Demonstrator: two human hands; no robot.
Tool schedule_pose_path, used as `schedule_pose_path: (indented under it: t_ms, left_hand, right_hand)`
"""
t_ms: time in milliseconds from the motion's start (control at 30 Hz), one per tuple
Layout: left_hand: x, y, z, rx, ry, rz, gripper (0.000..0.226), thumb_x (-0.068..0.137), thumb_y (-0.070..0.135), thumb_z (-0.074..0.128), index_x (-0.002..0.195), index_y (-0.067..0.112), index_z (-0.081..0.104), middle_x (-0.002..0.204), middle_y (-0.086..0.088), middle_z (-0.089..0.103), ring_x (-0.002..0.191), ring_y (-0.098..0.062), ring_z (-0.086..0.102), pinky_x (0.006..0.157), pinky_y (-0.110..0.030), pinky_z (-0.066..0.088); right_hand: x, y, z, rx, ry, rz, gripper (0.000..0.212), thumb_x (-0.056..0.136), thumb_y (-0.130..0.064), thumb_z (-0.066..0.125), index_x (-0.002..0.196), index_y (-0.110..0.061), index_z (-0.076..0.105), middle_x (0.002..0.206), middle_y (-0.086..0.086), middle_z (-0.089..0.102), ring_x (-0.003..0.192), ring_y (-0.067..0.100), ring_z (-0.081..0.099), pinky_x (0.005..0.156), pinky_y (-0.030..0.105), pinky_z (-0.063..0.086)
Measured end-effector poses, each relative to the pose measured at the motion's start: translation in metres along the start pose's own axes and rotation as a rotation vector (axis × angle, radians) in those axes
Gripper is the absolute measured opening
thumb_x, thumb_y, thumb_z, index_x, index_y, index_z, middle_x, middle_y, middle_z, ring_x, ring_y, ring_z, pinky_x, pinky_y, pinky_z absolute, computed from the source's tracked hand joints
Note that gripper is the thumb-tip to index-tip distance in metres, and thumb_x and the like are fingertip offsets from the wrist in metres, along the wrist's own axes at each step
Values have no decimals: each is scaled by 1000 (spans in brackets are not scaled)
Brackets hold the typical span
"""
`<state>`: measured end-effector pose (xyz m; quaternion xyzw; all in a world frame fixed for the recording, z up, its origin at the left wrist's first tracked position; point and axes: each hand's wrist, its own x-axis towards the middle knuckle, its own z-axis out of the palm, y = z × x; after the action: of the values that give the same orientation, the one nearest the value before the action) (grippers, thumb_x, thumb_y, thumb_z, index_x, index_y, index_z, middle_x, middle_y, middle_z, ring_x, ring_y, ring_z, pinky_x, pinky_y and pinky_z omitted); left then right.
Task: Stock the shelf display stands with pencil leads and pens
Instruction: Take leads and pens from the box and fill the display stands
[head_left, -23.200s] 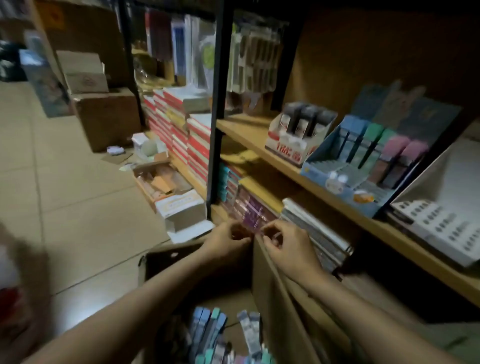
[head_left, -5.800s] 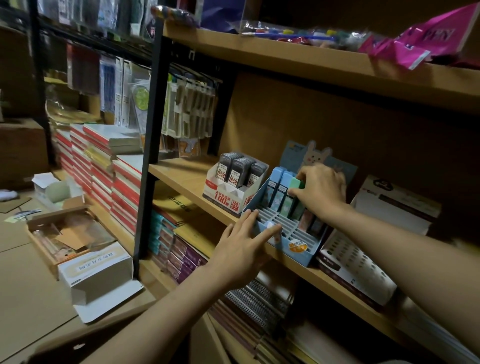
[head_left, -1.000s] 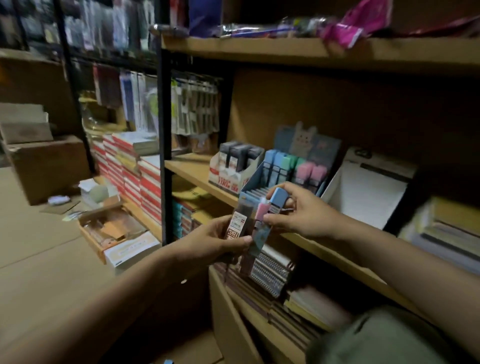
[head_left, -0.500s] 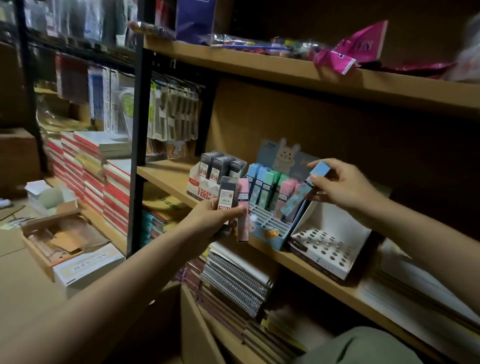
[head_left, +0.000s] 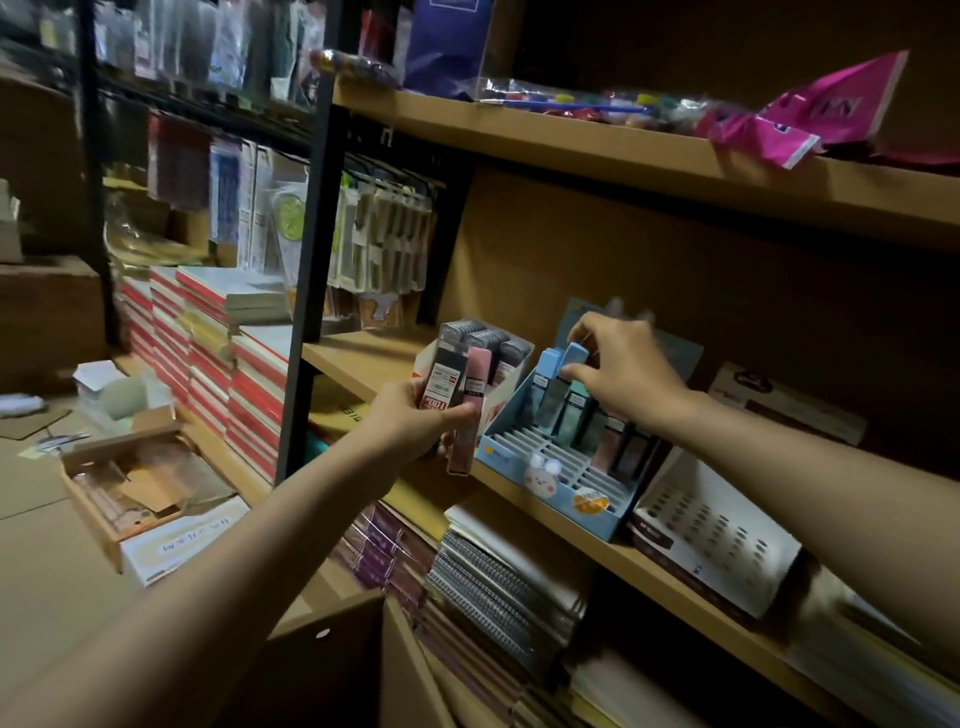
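Left hand (head_left: 415, 415), raised in front of the middle shelf (head_left: 363, 358), fingers curled round two lead cases held upright side by side: a dark case (head_left: 441, 376) with a white label and a pink case (head_left: 470, 410) reaching lower than the hand. Right hand (head_left: 623, 371) over the blue display stand (head_left: 550, 483), thumb and fingertips pinching the top of a light blue case (head_left: 574, 358) at the stand's back row. Same row, left to right: another light blue case (head_left: 545, 374), green cases (head_left: 574, 410), then pink cases (head_left: 618, 441) partly hidden under the right wrist. Front slots of the blue stand bare, white ribs showing, a rabbit sticker on its front wall. Just right of it on the same shelf, white perforated stand (head_left: 711, 530), holes unfilled. Behind the left hand, red-and-white carton (head_left: 498, 353) with dark grey cases standing in it. Below the shelf, spiral notebooks (head_left: 493, 587) stacked flat. Left of the black upright (head_left: 306, 260), piled red-edged books (head_left: 223, 353); on the floor beside them, open cardboard box (head_left: 135, 488). Upper shelf (head_left: 623, 150) carrying a magenta packet (head_left: 810, 119) and clear bags of small coloured items, too blurred to identify.
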<state>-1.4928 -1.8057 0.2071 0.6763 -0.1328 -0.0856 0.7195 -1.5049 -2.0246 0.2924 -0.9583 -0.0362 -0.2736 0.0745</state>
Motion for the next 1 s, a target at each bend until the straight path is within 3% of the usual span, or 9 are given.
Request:
schedule_pose_path:
  t_ms: [200,433,533,700,767,833,933,1000]
  left_hand:
    - [4,-7,-1,-9,-4,-22,14,88,18,67,102,14,64,95,-5,69,82,-16,63,70,-27,49]
    - [12,-16,5,-2,-20,-10,14,86,20,70,99,17,67,90,0,73,81,-9,67,57,-18,52]
    - [13,-19,8,-6,-27,1,14,85,22,72,98,16,68,83,3,73,68,-2,66,54,-16,48]
    - [12,-22,12,-9,-50,7,12,83,25,73,93,20,68,75,9,73,68,-3,66,62,-22,49]
    - [11,-21,14,-13,-55,24,10,83,25,73,91,21,69,73,9,72,70,-7,65,65,-25,50]
    - [9,-18,18,-12,-85,31,13,84,27,73,94,20,70,78,5,73,77,-14,65,70,-29,52]
    - [4,-16,27,-7,-159,40,17,84,27,72,98,18,69,92,-4,74,91,-23,66,79,-36,52]
    - [0,-13,36,-46,-250,42,20,86,25,69,103,15,67,91,-6,72,82,-20,67,71,-32,54]
  right_hand:
    - [13,-1,23,-5,-15,24,25,80,-15,79,100,-10,65,94,7,67,81,17,61,67,28,50]
    - [20,1,43,-71,7,68,31,78,-18,81,103,-8,67,106,11,59,98,25,57,87,39,52]
    - [20,3,50,-80,-5,63,35,78,-19,80,108,-6,67,109,12,58,101,29,58,91,43,52]
    - [14,4,44,-49,78,0,43,87,-25,72,125,-10,61,117,10,58,102,25,60,89,39,53]
    - [6,-2,34,128,146,-23,29,92,-27,66,117,-13,64,107,6,64,82,14,66,75,34,59]
    - [-5,-10,22,331,57,-15,24,91,-36,65,108,-20,67,94,-3,68,65,6,69,61,31,61]
    - [-24,-17,11,383,-144,-4,31,84,-37,72,113,-31,63,94,-10,68,75,6,69,72,32,60]
    - [-34,-17,3,453,-153,50,32,81,-23,78,110,-29,65,94,-3,68,76,16,71,75,38,61]
